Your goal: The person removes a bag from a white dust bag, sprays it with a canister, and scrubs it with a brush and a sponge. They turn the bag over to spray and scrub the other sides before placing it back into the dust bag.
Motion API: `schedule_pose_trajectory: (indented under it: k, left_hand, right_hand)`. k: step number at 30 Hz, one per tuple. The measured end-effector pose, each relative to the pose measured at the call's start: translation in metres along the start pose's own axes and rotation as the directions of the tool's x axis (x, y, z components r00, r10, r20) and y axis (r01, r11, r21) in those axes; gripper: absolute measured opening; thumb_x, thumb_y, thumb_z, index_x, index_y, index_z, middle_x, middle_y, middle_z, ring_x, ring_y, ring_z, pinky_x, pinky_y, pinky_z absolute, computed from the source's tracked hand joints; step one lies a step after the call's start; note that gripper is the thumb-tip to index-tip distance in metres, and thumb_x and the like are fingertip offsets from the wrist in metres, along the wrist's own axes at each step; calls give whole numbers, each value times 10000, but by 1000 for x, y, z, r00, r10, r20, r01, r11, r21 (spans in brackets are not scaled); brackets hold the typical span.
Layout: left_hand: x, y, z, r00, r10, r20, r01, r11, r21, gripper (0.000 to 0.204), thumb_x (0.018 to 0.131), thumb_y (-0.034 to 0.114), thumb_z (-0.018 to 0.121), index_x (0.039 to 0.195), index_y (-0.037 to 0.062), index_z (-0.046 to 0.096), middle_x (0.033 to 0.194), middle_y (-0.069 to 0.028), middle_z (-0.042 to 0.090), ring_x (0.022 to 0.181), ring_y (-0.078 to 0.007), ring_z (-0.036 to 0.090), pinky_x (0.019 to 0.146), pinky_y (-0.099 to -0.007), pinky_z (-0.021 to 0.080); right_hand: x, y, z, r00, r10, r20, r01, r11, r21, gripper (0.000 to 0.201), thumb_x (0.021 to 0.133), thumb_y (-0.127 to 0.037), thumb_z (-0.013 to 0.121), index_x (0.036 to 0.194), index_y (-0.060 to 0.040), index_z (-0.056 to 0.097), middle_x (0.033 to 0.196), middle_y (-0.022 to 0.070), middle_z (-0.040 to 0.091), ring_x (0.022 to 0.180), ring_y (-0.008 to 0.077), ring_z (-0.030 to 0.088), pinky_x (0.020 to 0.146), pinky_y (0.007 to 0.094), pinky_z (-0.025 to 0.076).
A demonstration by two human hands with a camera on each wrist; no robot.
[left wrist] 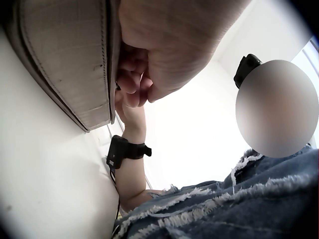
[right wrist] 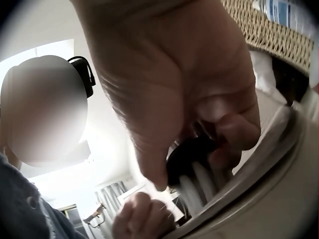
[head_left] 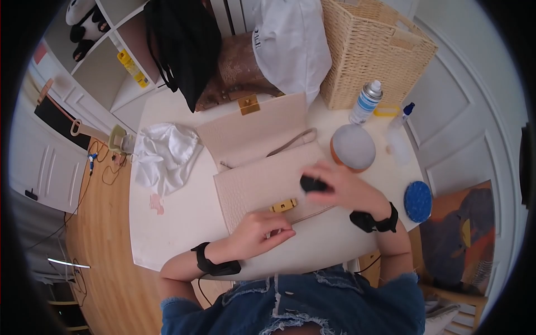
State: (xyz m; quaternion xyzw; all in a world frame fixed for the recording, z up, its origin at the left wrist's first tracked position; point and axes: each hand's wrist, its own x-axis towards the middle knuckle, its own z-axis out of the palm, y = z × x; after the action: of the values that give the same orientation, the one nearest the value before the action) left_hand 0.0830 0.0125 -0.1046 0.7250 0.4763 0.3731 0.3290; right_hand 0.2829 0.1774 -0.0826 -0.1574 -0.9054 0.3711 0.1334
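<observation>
A beige crocodile-textured flap handbag (head_left: 251,187) lies on the table, its flap (head_left: 254,131) folded back to show a gold clasp plate (head_left: 249,104). On its front is a gold lock piece (head_left: 283,205). My right hand (head_left: 349,187) grips a small black brush (head_left: 312,184) over the bag's right side; pale bristles show blurred in the right wrist view. My left hand (head_left: 259,233) rests at the bag's near edge, just below the lock piece, its fingers loosely curled. In the left wrist view, the fingers (left wrist: 132,84) sit beside the bag's stitched side (left wrist: 75,59).
An orange-rimmed round container (head_left: 353,146), a spray can (head_left: 365,102), a clear bottle (head_left: 399,131) and a blue round pad (head_left: 417,201) stand to the right. White satin cloth (head_left: 166,156) lies left. Behind are a wicker basket (head_left: 368,53) and a brown bag (head_left: 237,70).
</observation>
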Motion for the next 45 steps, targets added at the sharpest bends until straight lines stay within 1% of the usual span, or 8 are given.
schedule_pose_trajectory:
  k: [4, 12, 19, 26, 31, 34, 38, 45]
  left_hand:
    - [1, 3, 0, 1000, -4, -12, 4, 1000, -26, 105, 855, 84, 671, 781, 23, 629, 691, -66, 587, 540, -188, 530, 490, -305, 413]
    - [0, 0, 0, 1000, 11, -12, -11, 1000, -1, 112, 860, 129, 661, 796, 39, 642, 713, -77, 622, 533, -204, 575, 499, -316, 449]
    - [0, 1, 0, 1000, 5, -2, -5, 1000, -12, 104, 853, 88, 675, 789, 22, 626, 699, -65, 600, 547, -184, 545, 496, -300, 421]
    - [0, 1, -1, 1000, 2, 2, -2, 1000, 19, 124, 871, 144, 649, 798, 44, 640, 716, -72, 623, 541, -203, 583, 501, -320, 453]
    - [1, 3, -2, 999, -30, 13, 30, 1000, -1, 115, 868, 119, 658, 793, 33, 641, 715, -78, 620, 561, -196, 579, 517, -304, 456]
    - [3, 3, -7, 992, -122, 36, 126, 977, -169, 85, 859, 104, 672, 877, 26, 641, 755, -73, 613, 594, -175, 582, 522, -288, 453]
    - [16, 22, -25, 946, -312, 83, 320, 942, -104, 245, 860, 102, 671, 1077, 23, 589, 963, -111, 593, 757, -202, 616, 616, -302, 488]
    - [57, 24, -30, 996, 67, 66, -86, 940, 331, 603, 809, 82, 698, 1340, 36, 416, 1247, -151, 443, 1138, -304, 489, 952, -360, 432]
  right_hand:
    - [9, 22, -5, 935, 199, -295, -212, 977, -13, 448, 825, -130, 688, 1232, -23, 534, 975, 104, 555, 761, 188, 581, 660, 282, 478]
    - [-1, -3, 6, 959, -257, 118, 254, 966, 46, 511, 811, -190, 732, 1266, -72, 532, 984, 111, 571, 764, 240, 595, 684, 300, 498]
    - [12, 28, 0, 881, 255, -398, -280, 960, -5, 498, 852, -253, 665, 1269, -33, 506, 989, 140, 562, 824, 294, 589, 722, 379, 476]
    - [2, -8, -1, 966, -147, 211, 127, 986, 108, 519, 828, -184, 717, 1288, -51, 516, 997, 111, 555, 850, 235, 579, 716, 302, 481]
    - [8, 14, 2, 937, 177, -302, -193, 981, -24, 485, 825, -194, 720, 1234, -11, 535, 942, 101, 571, 735, 191, 564, 660, 292, 478]
    - [4, 10, 1, 965, 63, -253, -85, 993, -77, 488, 837, -256, 695, 1217, 1, 527, 977, 185, 592, 813, 358, 601, 741, 403, 488]
    - [3, 4, 8, 999, 6, -53, -1, 995, 98, 559, 807, -240, 748, 1269, -23, 518, 993, 129, 575, 769, 228, 606, 684, 305, 510]
    - [5, 8, 9, 998, 30, -52, -20, 983, 181, 620, 717, -201, 824, 1176, -15, 451, 1038, 155, 603, 869, 229, 625, 704, 303, 504]
